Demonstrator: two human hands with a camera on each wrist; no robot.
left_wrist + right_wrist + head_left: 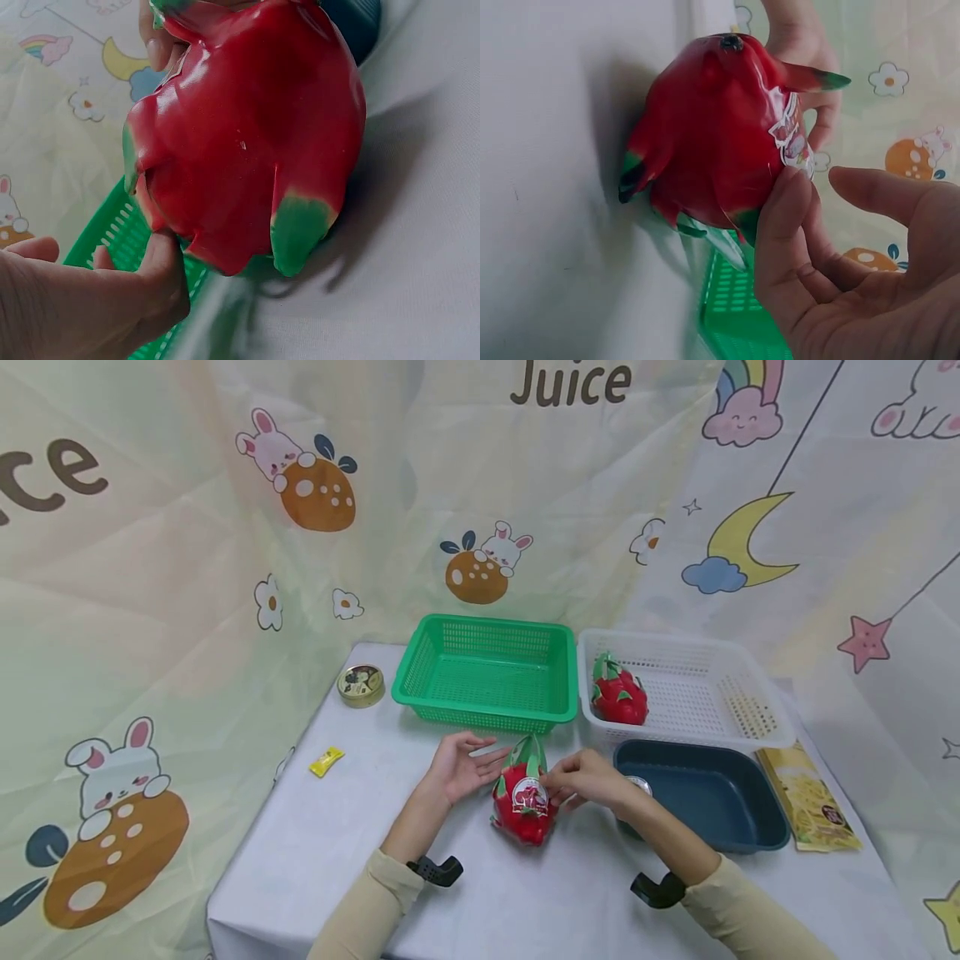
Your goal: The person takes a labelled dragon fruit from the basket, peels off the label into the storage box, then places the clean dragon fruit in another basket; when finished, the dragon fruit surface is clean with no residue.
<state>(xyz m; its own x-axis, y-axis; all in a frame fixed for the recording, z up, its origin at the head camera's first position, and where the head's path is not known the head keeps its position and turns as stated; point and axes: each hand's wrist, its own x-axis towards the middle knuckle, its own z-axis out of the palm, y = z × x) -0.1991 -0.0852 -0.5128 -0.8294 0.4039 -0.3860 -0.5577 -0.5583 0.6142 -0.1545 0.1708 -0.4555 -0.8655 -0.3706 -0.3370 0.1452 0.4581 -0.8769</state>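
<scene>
A red dragon fruit (525, 817) with green tips stands at the front middle of the white-covered table, a round printed label (530, 797) on its side. To its left, my left hand (467, 768) has its fingers extended, fingertips right at the fruit. From the other side, my right hand (588, 778) reaches in with lightly bent fingers touching the fruit beside the label. In the right wrist view, the right thumb (877, 191) stands apart from the fruit. The left wrist view shows the left fingers (161, 277) against the red skin (247, 142).
Behind stand a green basket (487, 714) and a white basket (705, 739) holding another dragon fruit (621, 697). A dark blue basin (705, 839) and yellow packet (813, 802) lie right; a round tin (361, 686) and small yellow wrapped piece (326, 762) lie left.
</scene>
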